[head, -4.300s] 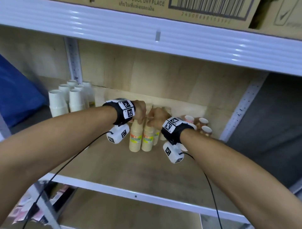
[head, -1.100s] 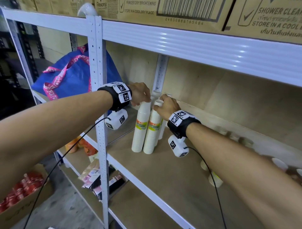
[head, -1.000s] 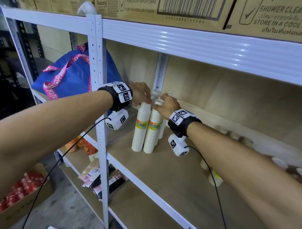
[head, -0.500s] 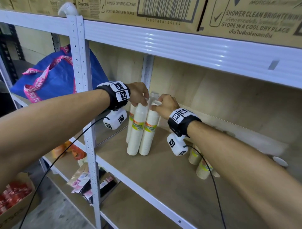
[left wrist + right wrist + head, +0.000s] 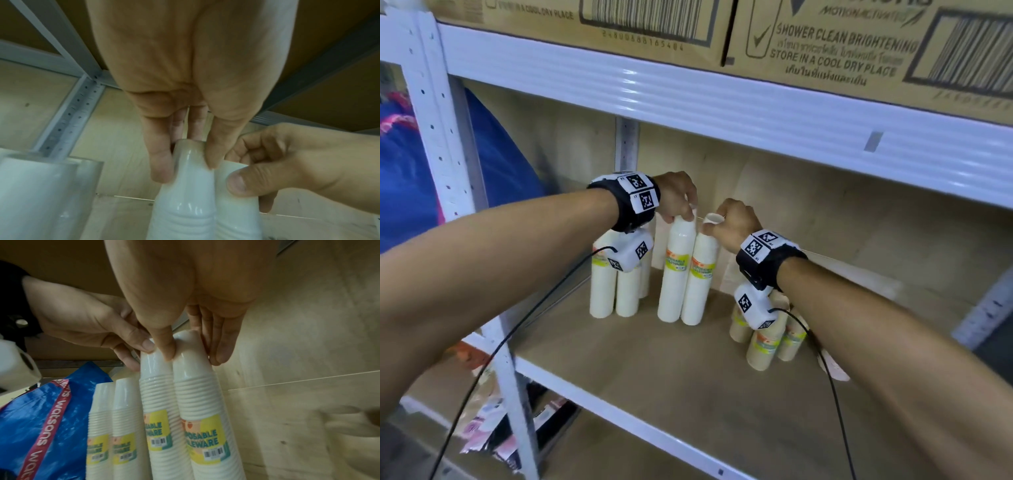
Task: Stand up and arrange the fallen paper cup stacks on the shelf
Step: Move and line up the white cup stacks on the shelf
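Observation:
Two tall white paper cup stacks with yellow labels stand side by side on the wooden shelf (image 5: 640,387). My left hand (image 5: 683,216) pinches the top of the left stack (image 5: 675,274), and my right hand (image 5: 714,226) grips the top of the right stack (image 5: 702,277). In the left wrist view my left hand (image 5: 187,162) has fingers and thumb round the left stack's (image 5: 183,203) narrow end. In the right wrist view my right hand (image 5: 194,353) clasps the right stack (image 5: 201,402), touching the left stack (image 5: 156,394).
More white stacks (image 5: 616,291) stand just to the left, near the rear post. Brown cup stacks (image 5: 763,339) stand to the right under my right forearm. A blue bag (image 5: 410,178) lies beyond the white upright. The shelf above carries cardboard boxes (image 5: 825,44).
Both hands have kept their hold on the tops of the two white stacks. The head view has swung right and closer, bringing the brown stacks into view.

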{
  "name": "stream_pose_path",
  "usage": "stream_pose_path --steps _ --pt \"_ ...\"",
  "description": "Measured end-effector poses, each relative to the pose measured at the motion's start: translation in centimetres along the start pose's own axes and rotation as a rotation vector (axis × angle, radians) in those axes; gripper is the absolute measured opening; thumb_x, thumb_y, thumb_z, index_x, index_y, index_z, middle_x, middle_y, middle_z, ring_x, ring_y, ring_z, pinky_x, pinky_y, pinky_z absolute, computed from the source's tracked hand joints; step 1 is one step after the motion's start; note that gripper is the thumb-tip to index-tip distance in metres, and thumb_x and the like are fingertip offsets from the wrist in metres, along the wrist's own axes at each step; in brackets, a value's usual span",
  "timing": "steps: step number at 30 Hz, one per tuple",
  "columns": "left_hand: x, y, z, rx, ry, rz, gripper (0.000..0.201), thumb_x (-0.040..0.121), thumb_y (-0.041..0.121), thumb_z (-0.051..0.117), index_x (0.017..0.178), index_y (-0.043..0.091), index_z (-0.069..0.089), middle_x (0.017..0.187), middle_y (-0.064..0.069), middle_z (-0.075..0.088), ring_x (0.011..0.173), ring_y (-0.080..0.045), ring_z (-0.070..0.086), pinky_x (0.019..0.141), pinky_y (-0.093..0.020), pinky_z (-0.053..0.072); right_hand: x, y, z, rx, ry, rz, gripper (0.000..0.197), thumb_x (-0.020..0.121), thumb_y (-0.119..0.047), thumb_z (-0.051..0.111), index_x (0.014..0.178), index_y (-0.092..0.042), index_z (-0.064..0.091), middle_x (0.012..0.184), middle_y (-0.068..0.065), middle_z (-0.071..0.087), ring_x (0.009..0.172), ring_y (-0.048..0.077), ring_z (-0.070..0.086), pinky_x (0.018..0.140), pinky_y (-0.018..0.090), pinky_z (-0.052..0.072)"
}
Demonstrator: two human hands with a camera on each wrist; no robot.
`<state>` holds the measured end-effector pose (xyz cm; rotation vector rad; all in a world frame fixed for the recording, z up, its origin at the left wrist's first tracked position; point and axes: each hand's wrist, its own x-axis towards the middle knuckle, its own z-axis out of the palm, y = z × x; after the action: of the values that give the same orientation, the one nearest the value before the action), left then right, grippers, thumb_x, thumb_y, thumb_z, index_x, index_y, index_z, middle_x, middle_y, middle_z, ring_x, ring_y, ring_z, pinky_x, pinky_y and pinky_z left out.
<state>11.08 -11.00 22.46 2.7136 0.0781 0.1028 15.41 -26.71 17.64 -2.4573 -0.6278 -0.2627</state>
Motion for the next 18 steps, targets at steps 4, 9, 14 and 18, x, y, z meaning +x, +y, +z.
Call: stream_pose_path --steps 4,9,14,18 --pt "2.2 1.0 1.0 -0.007 0.008 0.053 0.035 0.086 0.012 0.071 0.121 0.011 0.064 0.123 -0.007 0.057 0.082 -0.022 0.067 0.057 -0.025 0.057 0.7 1.6 -0.7 0.006 0.020 0.051 0.049 0.076 -0.039 0.076 0.113 -0.011 0.058 0.110 0.006 0.062 0.090 0.022 0.058 0.069 0.030 0.045" --pt "4.7 1.2 2.0 0.078 0.044 0.114 0.036 0.089 0.014 0.067 0.124 0.012 0.062 0.133 -0.004 0.049 0.112 -0.025 0.057 0.079 -0.028 0.052 1.7 2.7 -0.6 -0.010 0.050 0.114 0.052 0.080 -0.037 0.075 0.119 -0.009 0.054 0.119 0.011 0.059 0.105 0.028 0.057 0.072 0.029 0.041" --pt "6.9 0.8 2.6 0.120 0.066 0.139 0.038 0.091 0.014 0.064 0.129 0.014 0.059 0.139 -0.004 0.045 0.123 -0.024 0.050 0.081 -0.023 0.040 3.3 3.3 -0.1 -0.023 0.053 0.185 0.051 0.081 -0.035 0.074 0.119 -0.008 0.053 0.120 0.012 0.058 0.106 0.031 0.060 0.074 0.032 0.048" --pt "8.2 0.4 3.0 0.091 0.070 0.154 0.038 0.092 0.011 0.061 0.130 0.014 0.058 0.139 -0.004 0.045 0.123 -0.024 0.049 0.081 -0.022 0.037 4.6 3.7 0.1 -0.021 0.057 0.224 0.049 0.083 -0.034 0.073 0.118 -0.008 0.051 0.121 0.011 0.059 0.107 0.030 0.060 0.078 0.034 0.050"
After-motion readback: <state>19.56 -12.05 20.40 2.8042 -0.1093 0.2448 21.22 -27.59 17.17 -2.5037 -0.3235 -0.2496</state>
